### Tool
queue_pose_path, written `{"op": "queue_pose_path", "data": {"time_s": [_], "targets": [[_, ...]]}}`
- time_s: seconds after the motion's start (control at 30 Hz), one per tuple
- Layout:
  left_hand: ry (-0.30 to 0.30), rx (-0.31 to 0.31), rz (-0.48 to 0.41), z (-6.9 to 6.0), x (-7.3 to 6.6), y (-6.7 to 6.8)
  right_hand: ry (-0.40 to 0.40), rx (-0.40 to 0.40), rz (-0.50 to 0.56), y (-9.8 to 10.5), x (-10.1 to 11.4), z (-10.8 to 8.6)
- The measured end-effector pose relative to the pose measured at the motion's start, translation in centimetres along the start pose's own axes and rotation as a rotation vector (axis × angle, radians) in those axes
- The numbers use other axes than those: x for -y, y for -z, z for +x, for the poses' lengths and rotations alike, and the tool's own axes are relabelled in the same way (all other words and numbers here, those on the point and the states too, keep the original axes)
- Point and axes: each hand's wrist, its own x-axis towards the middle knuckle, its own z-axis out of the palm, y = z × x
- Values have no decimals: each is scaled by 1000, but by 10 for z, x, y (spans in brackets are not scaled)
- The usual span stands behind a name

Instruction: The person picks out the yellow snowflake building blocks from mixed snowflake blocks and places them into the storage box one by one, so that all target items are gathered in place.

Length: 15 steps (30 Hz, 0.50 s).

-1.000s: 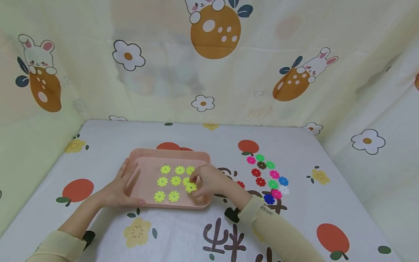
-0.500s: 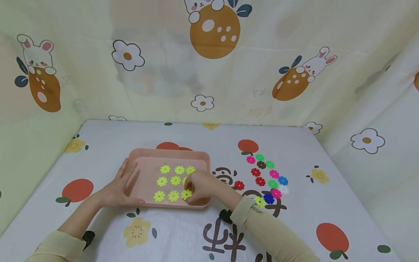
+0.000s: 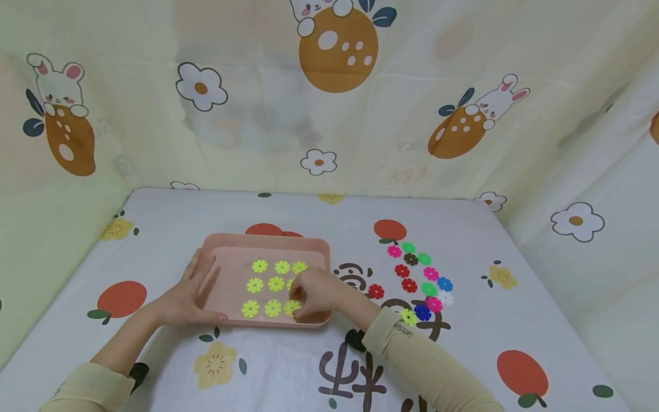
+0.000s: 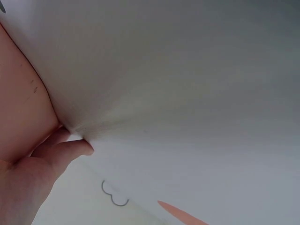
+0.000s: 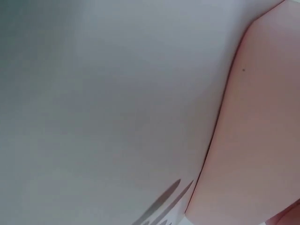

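A pink tray (image 3: 229, 277) lies on the table with flower-shaped yellow discs (image 3: 276, 284) set out in three rows. My left hand (image 3: 180, 300) rests at its front left corner, fingers spread against the left rim and thumb along the front rim. In the left wrist view that hand (image 4: 33, 176) touches the tray's outer side. Over the tray's right part, my right hand (image 3: 321, 290) pinches a yellow flower disc (image 3: 291, 308) at the right end of the front row. The hand partly covers a disc in the middle row. The right wrist view shows mostly the tray's side (image 5: 258, 117).
To the tray's right lie loose flower discs in several colours: red (image 3: 403, 271), green (image 3: 429, 289), pink (image 3: 434, 304), blue (image 3: 423, 312), white (image 3: 447, 298), brown (image 3: 411, 259) and one yellow disc (image 3: 409, 317). A patterned white cloth (image 3: 278, 372) covers the table; a printed curtain (image 3: 257, 126) hangs behind.
My right hand has moved slightly left and towards me with the yellow flower disc, bringing it down to the front row. During the last half second it barely moves. My left hand stays still.
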Motion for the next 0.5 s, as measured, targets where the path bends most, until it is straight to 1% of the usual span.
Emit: {"op": "queue_pose_path", "data": {"time_s": [0.13,0.27,0.4,0.5], "targets": [[-1,-4,3,0,0,0,-2,-14,14,2,-1,-2],[-3,-5,4,0,0,0,-22,-26,37,5,-2,-5],[-4,-4,-4,1,0,0,-58,-32,105,11,0,-10],[0,-4,-5,1,0,0,-69,-42,154,16,1,-16]]}}
